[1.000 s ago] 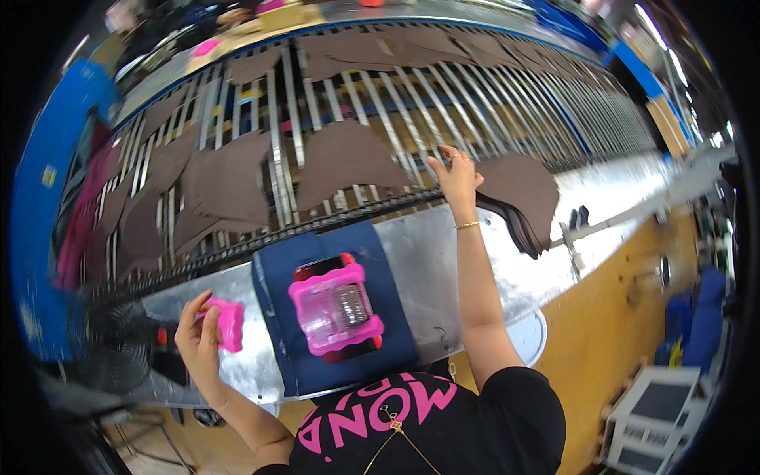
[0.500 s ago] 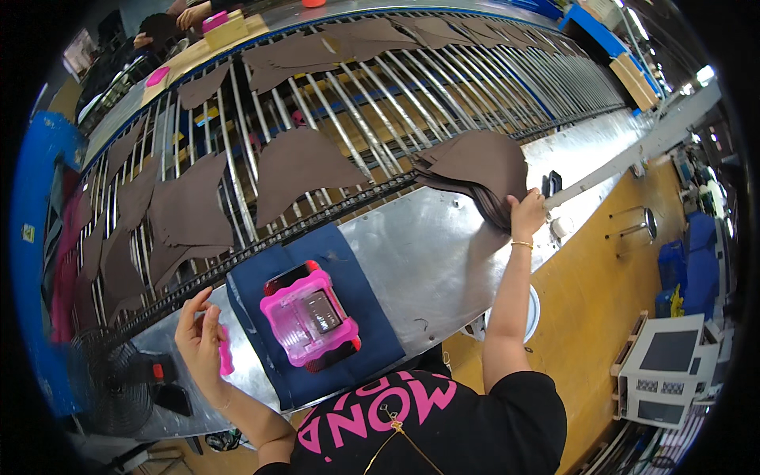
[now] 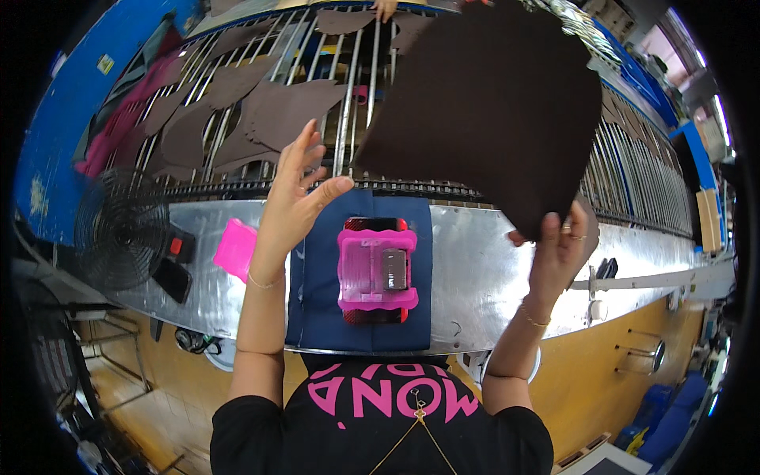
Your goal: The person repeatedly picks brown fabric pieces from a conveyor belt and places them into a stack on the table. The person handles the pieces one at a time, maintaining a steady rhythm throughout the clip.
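My right hand (image 3: 564,253) grips the lower corner of a large dark brown cut sheet (image 3: 491,103), raised above the metal bench and the rollers. Its material, fabric or leather, I cannot tell. Empty, with fingers apart, my left hand (image 3: 297,186) hovers by the bench's far edge. Between my arms, a pink wavy-edged frame (image 3: 360,269) with a clear plate and a small grey block (image 3: 393,270) rests on a red-and-black base (image 3: 376,317). Under it lies a dark blue cloth (image 3: 317,324). A bright pink flat piece (image 3: 235,249) is beside my left forearm.
Beyond the metal bench (image 3: 483,309) runs a roller conveyor (image 3: 348,119) carrying brown cut pieces (image 3: 285,119). Another person's hand (image 3: 385,9) shows at its far side. A black fan (image 3: 123,229) stands left; a pale metal bar (image 3: 649,281) crosses the right end.
My right hand has brought a brown sheet up from the stack at the right, toward the middle. My left hand has risen toward the conveyor, and the view has turned.
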### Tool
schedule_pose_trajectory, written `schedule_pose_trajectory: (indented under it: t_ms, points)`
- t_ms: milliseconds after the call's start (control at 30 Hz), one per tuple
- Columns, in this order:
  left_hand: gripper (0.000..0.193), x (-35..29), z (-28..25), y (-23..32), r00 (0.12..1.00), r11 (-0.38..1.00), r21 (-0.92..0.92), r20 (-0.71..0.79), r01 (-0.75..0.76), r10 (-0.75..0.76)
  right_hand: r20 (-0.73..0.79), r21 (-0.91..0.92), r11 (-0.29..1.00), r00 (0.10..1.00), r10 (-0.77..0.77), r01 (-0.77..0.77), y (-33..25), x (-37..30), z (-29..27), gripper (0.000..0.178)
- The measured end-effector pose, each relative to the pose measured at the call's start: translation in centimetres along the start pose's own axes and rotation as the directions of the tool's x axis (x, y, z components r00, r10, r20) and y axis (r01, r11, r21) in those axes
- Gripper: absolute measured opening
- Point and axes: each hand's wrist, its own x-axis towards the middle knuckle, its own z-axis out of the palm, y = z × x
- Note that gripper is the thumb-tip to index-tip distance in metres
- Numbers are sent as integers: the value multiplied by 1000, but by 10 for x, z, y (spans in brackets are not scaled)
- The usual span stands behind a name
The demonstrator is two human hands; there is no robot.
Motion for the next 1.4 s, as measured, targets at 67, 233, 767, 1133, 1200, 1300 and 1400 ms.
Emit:
schedule_pose_trajectory:
  t_ms: [67,233,767,1133,1200,1300,1400]
  points:
    - [43,-3,-15,6,977,959,-188,46,213,-208,83,174,982,995,52,-66,2,-12,38,29]
    - [19,-27,-81,39,981,989,15,-132,145,-142,392,-104,993,916,85,-48,19,-30,62,16]
    - [8,-47,-61,31,910,875,479,326,74,-255,469,-557,798,881,72,231,64,-71,-18,15]
    - [11,-30,41,15,620,756,336,776,-561,116,193,-808,561,819,540,-180,-5,-71,-144,24]
    - [12,-25,62,11,557,728,289,817,-622,151,237,-860,499,787,570,-102,-26,-68,-173,31]
    - [12,-16,85,14,615,756,258,754,-602,232,4,-563,791,956,294,-240,-47,-59,-170,34]
    - [19,-2,85,27,751,755,333,587,-565,303,-170,-460,832,950,261,-310,-58,-21,-136,40]
